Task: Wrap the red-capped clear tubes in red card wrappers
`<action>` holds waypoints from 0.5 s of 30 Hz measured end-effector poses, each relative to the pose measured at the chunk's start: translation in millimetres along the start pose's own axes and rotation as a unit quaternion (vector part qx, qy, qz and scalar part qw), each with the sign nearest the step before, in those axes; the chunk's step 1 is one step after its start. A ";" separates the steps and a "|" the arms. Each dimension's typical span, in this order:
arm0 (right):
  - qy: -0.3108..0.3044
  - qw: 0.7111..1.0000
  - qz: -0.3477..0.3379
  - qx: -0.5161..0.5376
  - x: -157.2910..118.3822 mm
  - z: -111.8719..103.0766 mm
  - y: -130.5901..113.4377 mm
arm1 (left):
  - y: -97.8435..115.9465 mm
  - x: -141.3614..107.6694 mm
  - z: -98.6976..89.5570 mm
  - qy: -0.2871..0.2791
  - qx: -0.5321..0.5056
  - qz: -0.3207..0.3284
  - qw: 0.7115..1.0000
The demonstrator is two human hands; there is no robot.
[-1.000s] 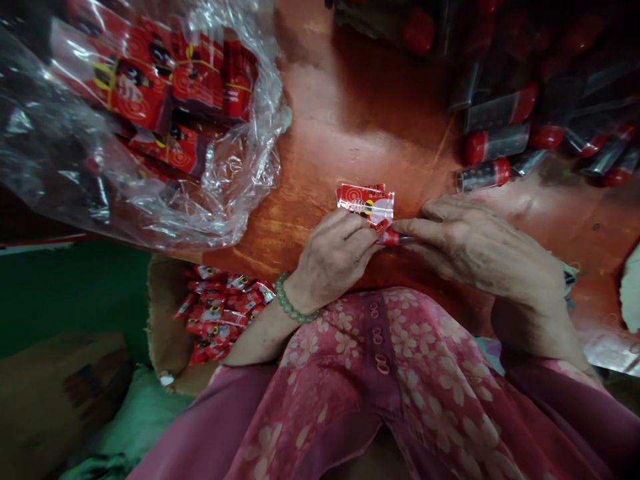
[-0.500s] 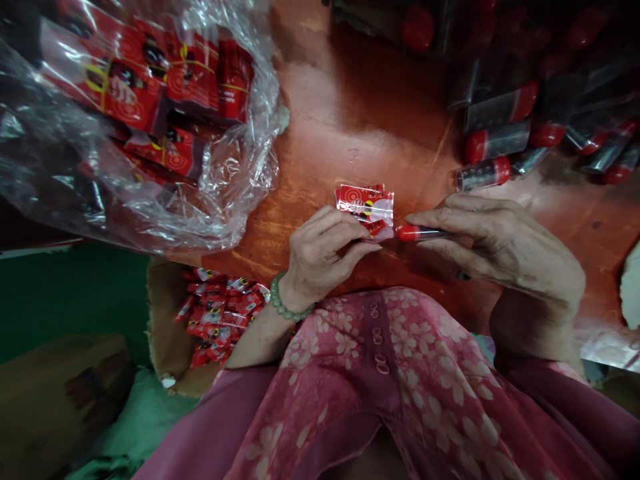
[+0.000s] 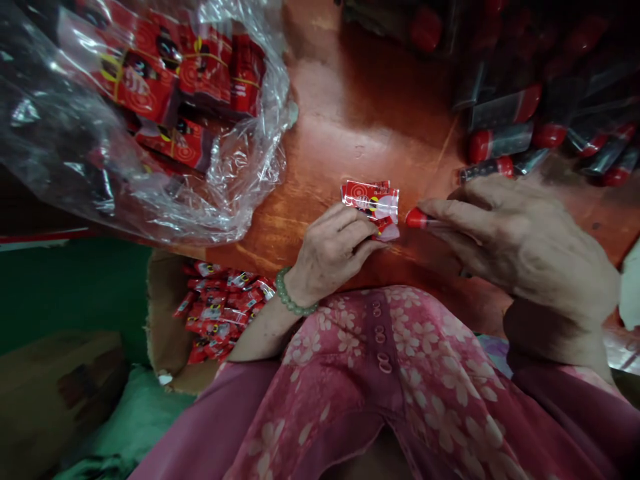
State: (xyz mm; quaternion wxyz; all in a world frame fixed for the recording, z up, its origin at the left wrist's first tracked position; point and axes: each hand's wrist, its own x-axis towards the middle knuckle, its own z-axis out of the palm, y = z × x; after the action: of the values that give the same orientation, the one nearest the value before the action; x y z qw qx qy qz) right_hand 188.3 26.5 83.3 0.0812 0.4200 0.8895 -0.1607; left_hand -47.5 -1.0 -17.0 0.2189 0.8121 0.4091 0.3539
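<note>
My left hand (image 3: 334, 250), with a green bead bracelet on its wrist, is closed on the lower edge of a few small red printed plastic packets (image 3: 373, 200) over the table. To their right, my right hand (image 3: 520, 233) pinches a small clear tube with a red cap (image 3: 417, 218). The red end points left at the packets, with a small gap between them. Most of the tube's body is hidden by my right fingers. Just behind that hand lie several similar red-capped tubes (image 3: 501, 142).
A clear plastic bag (image 3: 240, 200) with banded bundles of red packets (image 3: 150, 83) lies at the upper left. Below the table edge, a cardboard box (image 3: 165, 320) holds many filled red packets (image 3: 220, 313). More tubes fill the dark upper right of the orange-brown table (image 3: 320, 153).
My right hand has shifted right with the tube, widening the gap to the packets slightly. My left hand keeps its hold on the packets. The whole view has moved a little.
</note>
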 end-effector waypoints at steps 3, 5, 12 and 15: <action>0.022 0.993 -0.052 0.107 2.0 2.0 5.0 | -2.5 0.4 -0.6 0.001 -0.007 0.003 1.000; 0.017 0.983 -0.079 0.162 6.3 7.0 8.4 | -3.7 0.6 -1.0 0.001 -0.015 0.008 1.000; -0.041 0.967 -0.065 0.242 16.8 18.8 20.7 | -7.1 -1.8 -1.3 -0.005 -0.075 0.001 0.997; -0.054 0.956 -0.054 0.282 17.0 15.4 23.5 | -8.5 -2.6 -0.2 -0.009 -0.099 0.000 0.995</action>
State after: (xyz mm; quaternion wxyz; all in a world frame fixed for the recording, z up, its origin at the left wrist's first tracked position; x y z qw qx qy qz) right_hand 195.8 47.3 59.1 -0.0011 0.3681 0.8236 -0.4315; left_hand -53.0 1.7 -23.4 0.3022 0.7893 0.3699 0.3857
